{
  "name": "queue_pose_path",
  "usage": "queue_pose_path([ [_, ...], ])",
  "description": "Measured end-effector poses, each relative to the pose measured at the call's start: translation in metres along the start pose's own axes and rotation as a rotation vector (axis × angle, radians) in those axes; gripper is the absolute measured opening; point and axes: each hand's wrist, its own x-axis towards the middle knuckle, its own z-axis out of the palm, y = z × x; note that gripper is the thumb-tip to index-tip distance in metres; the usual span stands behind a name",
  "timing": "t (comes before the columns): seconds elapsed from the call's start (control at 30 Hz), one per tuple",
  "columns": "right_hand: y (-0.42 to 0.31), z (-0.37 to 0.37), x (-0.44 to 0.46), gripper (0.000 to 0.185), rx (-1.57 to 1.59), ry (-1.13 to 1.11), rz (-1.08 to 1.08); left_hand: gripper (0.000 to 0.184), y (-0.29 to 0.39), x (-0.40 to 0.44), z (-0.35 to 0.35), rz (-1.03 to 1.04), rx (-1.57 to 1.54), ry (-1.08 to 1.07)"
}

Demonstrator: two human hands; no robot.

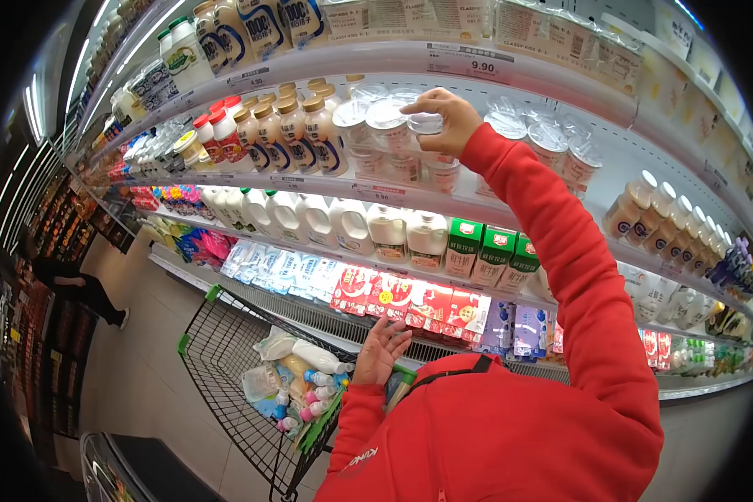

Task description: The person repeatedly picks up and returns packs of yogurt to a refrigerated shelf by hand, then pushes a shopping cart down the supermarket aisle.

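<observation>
My right hand (446,121) reaches up to the refrigerated shelf, thumb and fingers closed around the rim of a clear-lidded yogurt cup (427,125). Right beside it on the left stands another lidded cup (387,114), with more cups stacked below. Further right on the same shelf sits a group of similar plastic-wrapped cups (549,138). Lower down, my left hand (382,351) is held palm up with its fingers apart and nothing in it. It is near the handle end of the shopping cart (213,368), in front of red milk packs (376,289).
In the cart lie a white bottle (320,356) and several small bottles and bags. Left of the cups stand gold-capped bottles (289,125). White jugs (314,217) and green cartons (494,251) line the shelf below. Another person (79,289) stands in the aisle at left.
</observation>
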Motion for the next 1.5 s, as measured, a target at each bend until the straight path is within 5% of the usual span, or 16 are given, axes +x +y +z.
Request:
queue_pose_path([
  [0.13, 0.019, 0.005, 0.014, 0.044, -0.151, -0.031, 0.042, 0.069, 0.003, 0.001, 0.002, -0.009, 0.022, 0.008],
  [0.27, 0.018, 0.025, 0.007, 0.052, -0.853, 0.169, -0.160, 0.068, 0.000, 0.002, -0.003, -0.021, 0.034, 0.013],
  [0.5, -0.012, 0.021, 0.011, 0.072, -0.851, -0.126, 0.047, 0.068, -0.003, 0.003, -0.012, -0.078, -0.017, -0.013],
  [0.67, -0.042, 0.030, -0.010, 0.070, -0.785, 0.156, -0.253, 0.062, 0.002, 0.002, -0.011, -0.048, -0.003, -0.006],
  [0.77, -0.085, 0.047, -0.043, 0.066, -0.460, 0.077, -0.459, 0.059, -0.001, -0.006, -0.023, 0.002, 0.098, 0.151],
  [0.87, -0.105, 0.093, -0.099, 0.061, -0.049, -0.267, -0.559, 0.049, 0.013, -0.032, -0.015, 0.116, 0.233, 0.397],
  [0.97, -0.101, 0.166, -0.187, 0.060, 0.160, -0.560, -0.513, 0.039, 0.032, -0.088, -0.035, 0.279, 0.554, 0.667],
  [1.1, -0.102, 0.241, -0.285, 0.060, 0.282, -0.665, -0.314, 0.025, 0.083, -0.203, -0.035, 0.421, 1.033, 1.309],
  [1.17, -0.090, 0.269, -0.320, 0.050, 0.282, -0.603, -0.251, 0.026, 0.102, -0.267, -0.040, 0.379, 1.238, 1.640],
  [1.27, -0.099, 0.259, -0.318, 0.046, 0.204, -0.602, -0.161, 0.035, 0.110, -0.343, -0.063, -0.097, 1.900, 1.924],
  [1.4, -0.105, 0.263, -0.323, 0.047, 0.133, -0.612, -0.098, 0.046, 0.106, -0.385, -0.090, -0.537, 1.729, 1.942],
  [1.47, -0.110, 0.264, -0.328, 0.049, 0.120, -0.612, -0.076, 0.042, 0.105, -0.390, -0.090, -0.792, 1.535, 1.745],
  [1.5, -0.116, 0.262, -0.329, 0.049, 0.069, -0.664, -0.051, 0.037, 0.104, -0.383, -0.072, -0.864, 1.734, 1.674],
])
